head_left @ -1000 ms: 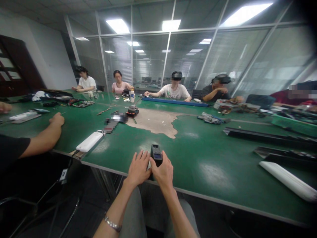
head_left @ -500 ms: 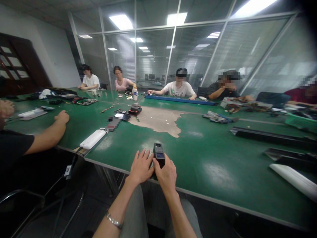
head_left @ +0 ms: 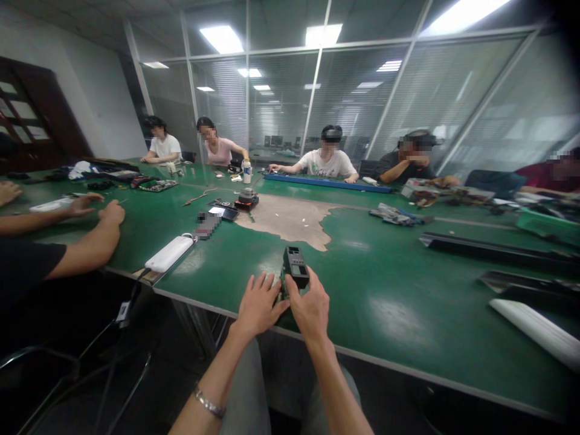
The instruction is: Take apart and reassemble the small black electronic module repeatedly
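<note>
My right hand grips a black plastic housing with rectangular cut-outs in its upper face, raised slightly at a tilt. A green circuit board shows as a narrow strip beside the housing, between my two hands; most of it is hidden. My left hand lies with fingers stretched out near the table edge, its fingertips close to the board. Whether those fingertips touch the board, I cannot tell.
A white power bank with a cable lies left on the green table. Beyond are a torn brown sheet, gloves and a bottle. Black strips lie right. Co-workers' hands rest at the left.
The black housing has tilted and moved up and right in my right hand; its screen window now looks hollow, and the green board shows beside it. My left hand stays put.
</note>
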